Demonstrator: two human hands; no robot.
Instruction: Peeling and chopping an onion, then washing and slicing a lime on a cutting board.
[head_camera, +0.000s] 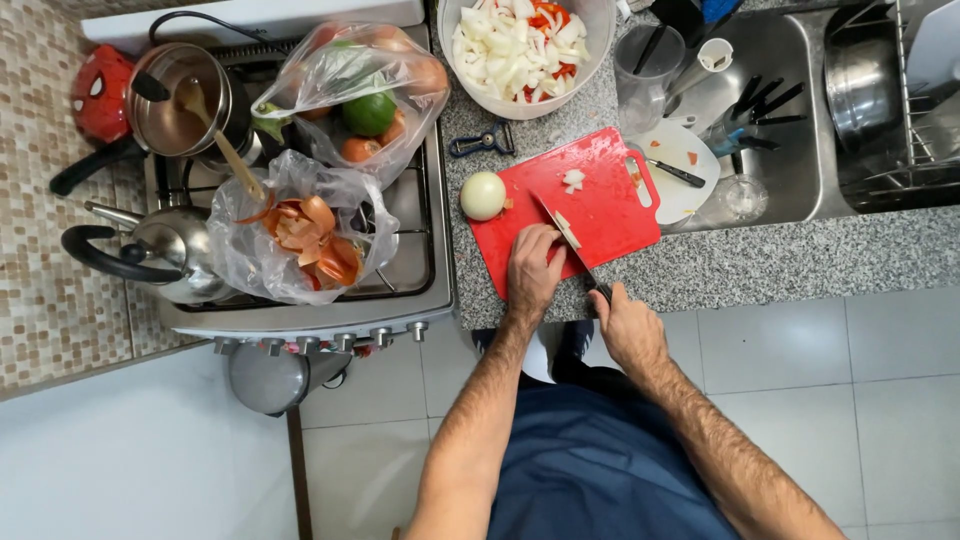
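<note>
We stand at the speckled bench (760, 262), with the stove (420, 290) just beside it taking the bag of onion skins (300, 235) so scraps stay off our work. The red cutting board (610, 205) lies near the bench edge, within easy reach. A peeled onion (482, 196) waits at its far corner. Our left hand (533, 272) presses curled fingers down on a piece we cannot see; our right hand (630, 325) has its grip closed round the knife (565, 235), blade angled across the board.
</note>
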